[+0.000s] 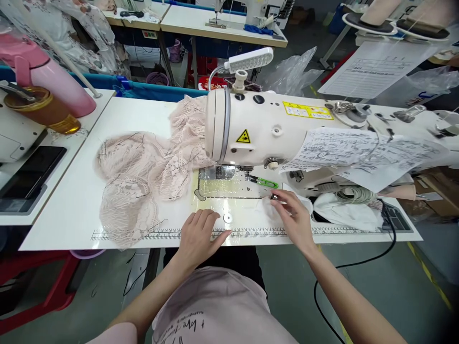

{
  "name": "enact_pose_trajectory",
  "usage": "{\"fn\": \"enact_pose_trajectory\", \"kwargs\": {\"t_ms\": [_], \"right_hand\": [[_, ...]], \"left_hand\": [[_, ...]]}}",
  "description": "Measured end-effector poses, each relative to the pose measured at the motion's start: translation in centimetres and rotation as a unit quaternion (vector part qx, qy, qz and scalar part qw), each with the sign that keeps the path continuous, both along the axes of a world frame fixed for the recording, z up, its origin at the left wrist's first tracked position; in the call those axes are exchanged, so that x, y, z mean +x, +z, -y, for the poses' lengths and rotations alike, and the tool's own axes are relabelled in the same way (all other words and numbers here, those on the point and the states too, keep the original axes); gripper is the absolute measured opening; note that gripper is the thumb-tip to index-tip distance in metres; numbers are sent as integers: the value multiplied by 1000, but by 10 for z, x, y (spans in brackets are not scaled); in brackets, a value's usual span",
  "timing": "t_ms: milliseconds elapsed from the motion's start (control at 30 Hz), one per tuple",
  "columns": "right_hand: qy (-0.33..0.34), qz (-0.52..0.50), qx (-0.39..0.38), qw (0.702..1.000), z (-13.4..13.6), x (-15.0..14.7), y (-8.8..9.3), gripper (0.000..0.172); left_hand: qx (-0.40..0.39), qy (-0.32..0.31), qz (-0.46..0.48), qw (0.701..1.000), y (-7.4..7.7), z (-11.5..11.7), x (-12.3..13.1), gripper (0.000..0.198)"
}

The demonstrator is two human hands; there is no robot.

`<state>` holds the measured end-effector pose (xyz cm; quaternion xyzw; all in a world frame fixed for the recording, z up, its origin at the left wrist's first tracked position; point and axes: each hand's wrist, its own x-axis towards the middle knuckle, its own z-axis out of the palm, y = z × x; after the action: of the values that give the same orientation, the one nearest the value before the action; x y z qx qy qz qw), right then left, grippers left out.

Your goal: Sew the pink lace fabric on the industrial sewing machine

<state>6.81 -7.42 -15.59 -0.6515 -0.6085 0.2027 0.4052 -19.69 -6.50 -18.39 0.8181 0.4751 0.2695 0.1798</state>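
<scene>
My left hand [199,233] lies on the white table at the front edge, fingers together and flat, thumb stretched away from them. Just beyond its fingertips a small round disc with a centre hole, like a bobbin [227,218], lies flat. My right hand [296,215] pinches a small dark metal piece [274,196] between thumb and fingertips; its exact kind is too small to tell. Green thread snips [265,182] lie just beyond that hand, beside the needle area of the sewing machine [258,124]. Gathered pale pink lace [132,172] is heaped left of the machine.
A printed ruler [251,232] runs along the table's front edge. White cloth and a coil of pale cord [351,195] lie at right. A phone [32,172], a brown cup [46,110] and a pink bottle [60,83] stand at left. A lamp [249,60] rises behind the machine.
</scene>
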Motion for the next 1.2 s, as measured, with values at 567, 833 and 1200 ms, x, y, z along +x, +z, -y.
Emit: {"fn": "enact_pose_trajectory", "kwargs": {"t_ms": [567, 833, 1200], "right_hand": [[280, 396, 11, 874, -10, -85, 15, 16], [256, 369, 44, 892, -9, -78, 5, 25], [202, 350, 59, 913, -2, -48, 14, 28]], "left_hand": [[83, 27, 54, 995, -1, 1, -6, 13], [100, 12, 52, 994, -2, -2, -9, 20], [163, -258, -143, 941, 5, -6, -34, 53]]}}
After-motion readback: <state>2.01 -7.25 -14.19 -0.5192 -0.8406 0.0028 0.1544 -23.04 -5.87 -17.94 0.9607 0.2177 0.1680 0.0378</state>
